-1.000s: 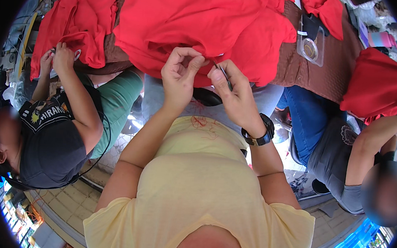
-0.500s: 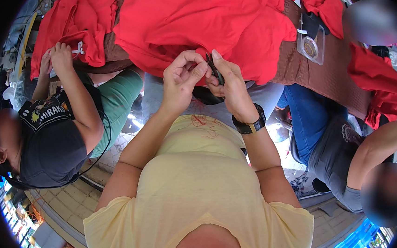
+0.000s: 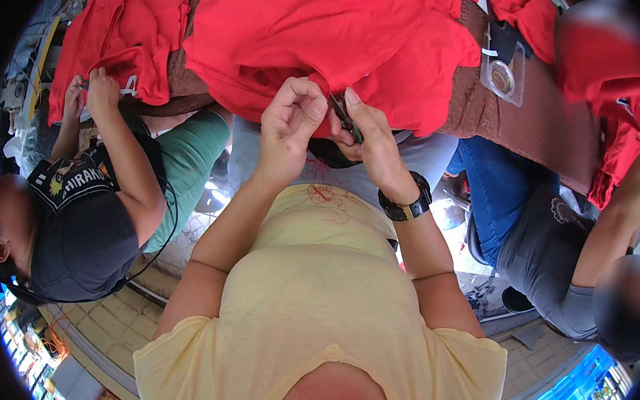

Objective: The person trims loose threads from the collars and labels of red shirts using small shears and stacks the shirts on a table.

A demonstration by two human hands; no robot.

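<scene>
A large red garment (image 3: 326, 31) is spread in front of me, hanging over the table's near edge. My left hand (image 3: 293, 117) is closed in a pinch at its near edge, where the cloth rises to a peak by the fingertips. A thread there is too small to make out. My right hand (image 3: 374, 133) wraps round small dark thread snips (image 3: 346, 119), tips pointing up toward the cloth beside my left fingers. Bits of red thread (image 3: 324, 194) lie on my yellow shirt.
A brown textured cover (image 3: 491, 127) drapes the table. On it, right of the garment, sits a clear plastic box (image 3: 504, 78) with a round item inside. Co-workers sit close on both sides; the left one handles a red garment (image 3: 126, 42), the right one lifts another (image 3: 609, 65).
My left hand has curled tighter and shifted slightly away from the snips. The snips have tilted a little. At the right, the co-worker has raised a red garment.
</scene>
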